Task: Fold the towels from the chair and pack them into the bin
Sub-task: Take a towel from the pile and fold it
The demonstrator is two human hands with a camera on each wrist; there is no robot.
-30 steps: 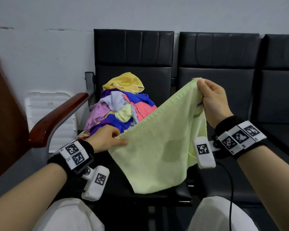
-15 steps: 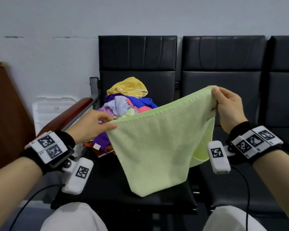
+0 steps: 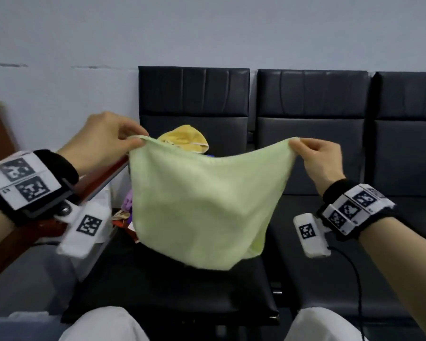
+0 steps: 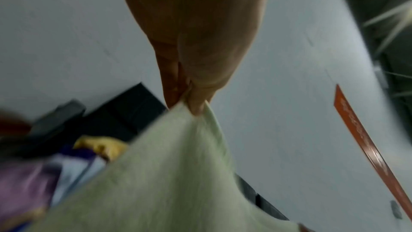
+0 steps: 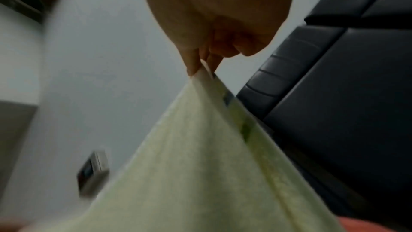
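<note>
A: From the head camera, the left hand (image 3: 101,141) pinched one top corner of the pale green towel (image 3: 202,207) between thumb and fingertips, and the right hand (image 3: 317,161) pinched the other corner the same way.

B: And a change from half a second before: the left hand had risen, so both corners sat at about one level and the top edge sagged between them. The towel hung spread in the air above the front of the black chair seat (image 3: 172,291), its face smooth, its lower edge bunched to a rounded point.

A: Behind it the pile of towels (image 3: 185,141) lay on the same seat, a yellow one on top. I couldn't make out the bin.

B: Left wrist camera, blurred: the fingers (image 4: 196,101) were closed tight on the corner, and the cloth (image 4: 169,183) fanned down from them, with the yellow and purple towels off to the side.

A: Right wrist camera: thumb and fingers (image 5: 194,63) clamped the hemmed corner, the towel (image 5: 200,174) falling away below, black chair backs (image 5: 334,94) beside it.
</note>
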